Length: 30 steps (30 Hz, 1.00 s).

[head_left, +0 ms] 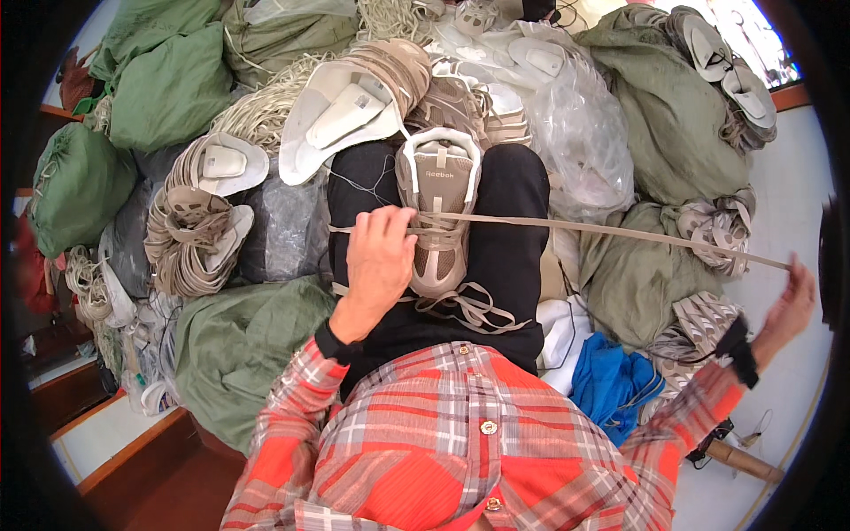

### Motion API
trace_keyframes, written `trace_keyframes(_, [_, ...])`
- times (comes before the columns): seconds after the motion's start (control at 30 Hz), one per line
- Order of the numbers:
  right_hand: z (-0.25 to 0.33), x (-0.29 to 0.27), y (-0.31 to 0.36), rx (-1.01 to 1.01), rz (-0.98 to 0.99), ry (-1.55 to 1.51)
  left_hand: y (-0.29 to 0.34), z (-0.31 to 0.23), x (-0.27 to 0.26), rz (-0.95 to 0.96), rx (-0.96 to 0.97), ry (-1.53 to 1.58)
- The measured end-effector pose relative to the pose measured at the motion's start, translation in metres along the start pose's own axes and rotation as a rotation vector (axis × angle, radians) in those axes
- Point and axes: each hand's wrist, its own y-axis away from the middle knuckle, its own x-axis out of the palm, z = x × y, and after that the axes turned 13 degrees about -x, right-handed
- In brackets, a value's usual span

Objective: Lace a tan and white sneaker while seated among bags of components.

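A taupe and white shoe upper [440,181] lies across my lap, its padded collar away from me. My left hand [381,261] is closed on its left edge beside the lacing rows, with the fingertips partly hidden. A flat beige shoelace [611,230] runs taut from the eyelets out to the far right. There my right hand [791,305] pinches it, arm stretched wide. More loose laces [478,310] lie over the toe end. A thin pale thread [363,183] hangs by the upper's left side.
Stacked shoe uppers lie ahead [354,106] and at left [195,230]. Green cloth sacks [248,354] and clear plastic bags [580,128] surround my legs. A blue cloth [611,380] lies right of my lap. Bundled laces [274,102] sit behind the uppers.
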Motion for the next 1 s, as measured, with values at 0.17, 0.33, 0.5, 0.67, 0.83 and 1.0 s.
trace_keyframes(0.17, [-0.016,0.127,0.109,0.26,0.475,0.195,0.03,0.015,-0.01,0.408,0.159,-0.152])
trace_keyframes(0.33, [0.011,0.274,0.23,-0.348,0.871,0.184,-0.022,-0.024,-0.022,0.202,-0.002,0.274])
trace_keyframes(0.5, [0.022,0.289,0.245,-0.437,0.93,0.316,-0.041,-0.034,0.019,0.476,-0.216,0.338])
trace_keyframes(0.67, [0.023,0.291,0.251,-0.433,0.929,0.282,-0.042,-0.025,0.025,0.572,-0.329,0.445])
trace_keyframes(0.83, [0.025,0.303,0.257,-0.405,0.925,0.352,-0.042,-0.024,0.023,0.595,-0.303,0.451])
trace_keyframes(1.0, [0.027,0.304,0.259,-0.465,0.999,0.363,-0.054,-0.021,0.016,0.686,-0.253,0.451])
